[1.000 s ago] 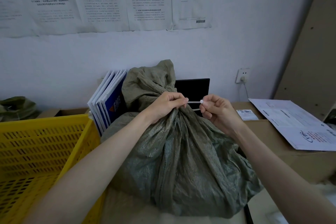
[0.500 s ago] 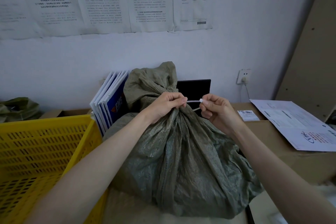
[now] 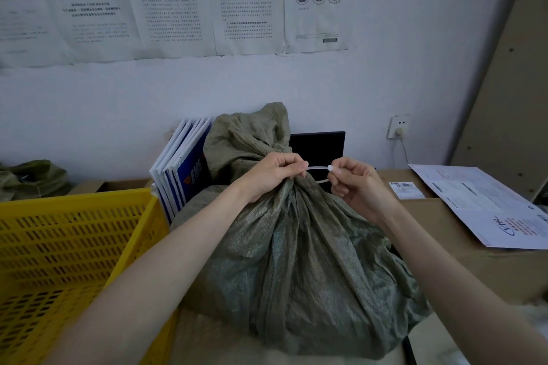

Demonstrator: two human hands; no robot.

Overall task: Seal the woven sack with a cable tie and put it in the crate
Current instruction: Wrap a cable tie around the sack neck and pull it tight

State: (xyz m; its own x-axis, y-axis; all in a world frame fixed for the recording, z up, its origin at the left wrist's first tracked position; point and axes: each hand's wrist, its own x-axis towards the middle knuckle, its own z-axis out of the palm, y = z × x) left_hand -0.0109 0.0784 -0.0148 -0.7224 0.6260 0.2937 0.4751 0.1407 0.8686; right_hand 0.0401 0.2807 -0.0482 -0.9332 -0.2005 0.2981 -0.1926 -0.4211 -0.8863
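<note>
A bulging grey-green woven sack (image 3: 299, 270) stands in front of me, its neck bunched and its loose top flopping back toward the wall. My left hand (image 3: 274, 173) grips the gathered neck and pinches one end of a white cable tie (image 3: 318, 168). My right hand (image 3: 353, 179) pinches the tie's head end just right of the neck. The strap runs between the two hands and loops round the neck, with a second strand showing below. A yellow slotted crate (image 3: 68, 249) stands to the left of the sack.
Blue-and-white booklets (image 3: 182, 169) lean against the wall behind the crate. A black panel (image 3: 318, 147) stands behind the sack. Cardboard boxes (image 3: 462, 249) with printed sheets (image 3: 489, 204) lie at right. A second green sack (image 3: 32, 178) sits far left, a wall socket (image 3: 398, 127) at right.
The hands stay at the sack's neck with the tie between them; the stretch of strap between them looks slightly longer. The camera has tilted a little.
</note>
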